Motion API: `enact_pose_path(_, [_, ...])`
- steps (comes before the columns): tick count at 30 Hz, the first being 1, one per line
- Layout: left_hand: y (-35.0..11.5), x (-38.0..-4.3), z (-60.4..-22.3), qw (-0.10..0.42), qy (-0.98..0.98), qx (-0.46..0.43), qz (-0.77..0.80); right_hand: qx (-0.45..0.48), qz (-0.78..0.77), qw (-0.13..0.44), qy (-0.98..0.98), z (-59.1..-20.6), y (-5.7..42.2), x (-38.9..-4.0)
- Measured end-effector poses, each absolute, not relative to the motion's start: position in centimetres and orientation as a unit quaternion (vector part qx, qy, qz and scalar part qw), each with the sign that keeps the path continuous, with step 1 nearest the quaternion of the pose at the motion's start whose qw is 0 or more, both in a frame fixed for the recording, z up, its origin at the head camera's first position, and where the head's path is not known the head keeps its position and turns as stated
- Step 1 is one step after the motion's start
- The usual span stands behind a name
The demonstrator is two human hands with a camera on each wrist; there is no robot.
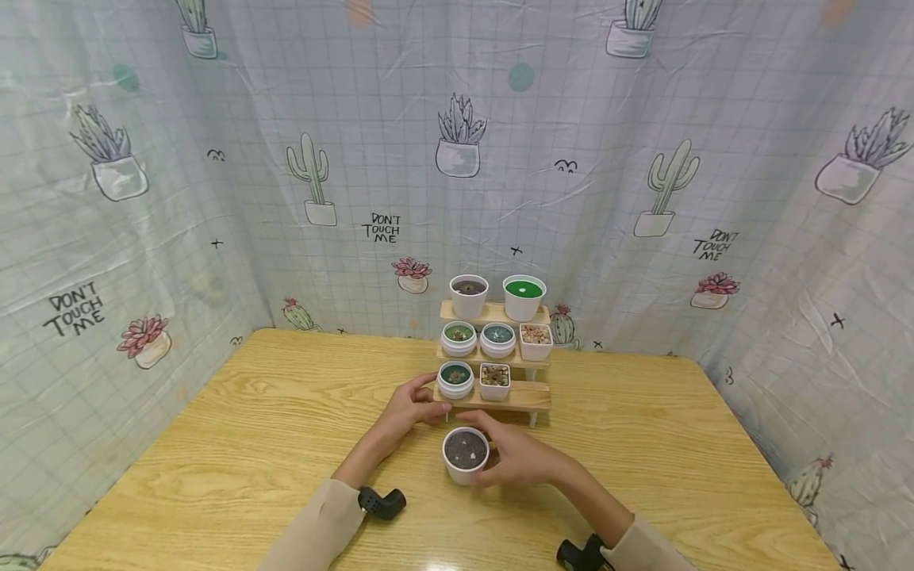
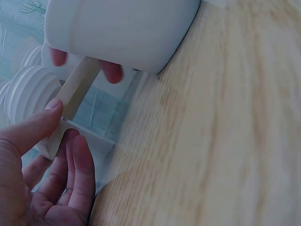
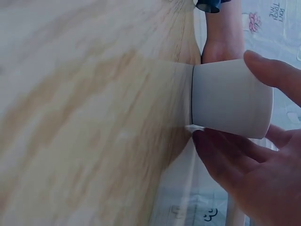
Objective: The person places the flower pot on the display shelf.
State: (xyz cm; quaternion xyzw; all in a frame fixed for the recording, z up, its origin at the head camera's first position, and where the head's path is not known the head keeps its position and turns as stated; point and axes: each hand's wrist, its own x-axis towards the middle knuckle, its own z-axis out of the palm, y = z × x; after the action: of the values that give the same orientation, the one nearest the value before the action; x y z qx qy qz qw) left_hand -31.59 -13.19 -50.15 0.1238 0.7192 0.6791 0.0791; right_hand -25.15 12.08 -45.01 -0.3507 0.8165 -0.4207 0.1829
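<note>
My left hand (image 1: 405,410) holds the left end of the lowest step of a small wooden tiered stand (image 1: 531,394). In the left wrist view its thumb lies on the plank (image 2: 81,87) and the fingers curl by the white leg (image 2: 91,139). Just in front of the stand, a round white pot with dark grey, speckled filling (image 1: 466,450) stands upright on the table. My right hand (image 1: 527,454) grips this pot from the right. The right wrist view shows the thumb at the pot's (image 3: 230,99) upper wall and the fingers along the opposite side.
On the lowest step are a ribbed round pot (image 1: 455,381) and a square pebble pot (image 1: 495,382). Two round pots and a square pot (image 1: 536,342) fill the middle step. A dark-filled pot (image 1: 469,297) and a green-filled pot (image 1: 524,298) stand on top. A cactus-print curtain (image 1: 385,174) hangs behind.
</note>
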Motion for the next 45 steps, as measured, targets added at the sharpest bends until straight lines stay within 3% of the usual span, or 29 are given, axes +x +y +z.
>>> enact_pose_path(45, [-13.2, -31.5, -50.1, 0.073, 0.723, 0.124, 0.675, -0.344, -0.471, 0.151, 0.798, -43.2, 13.0, -25.3])
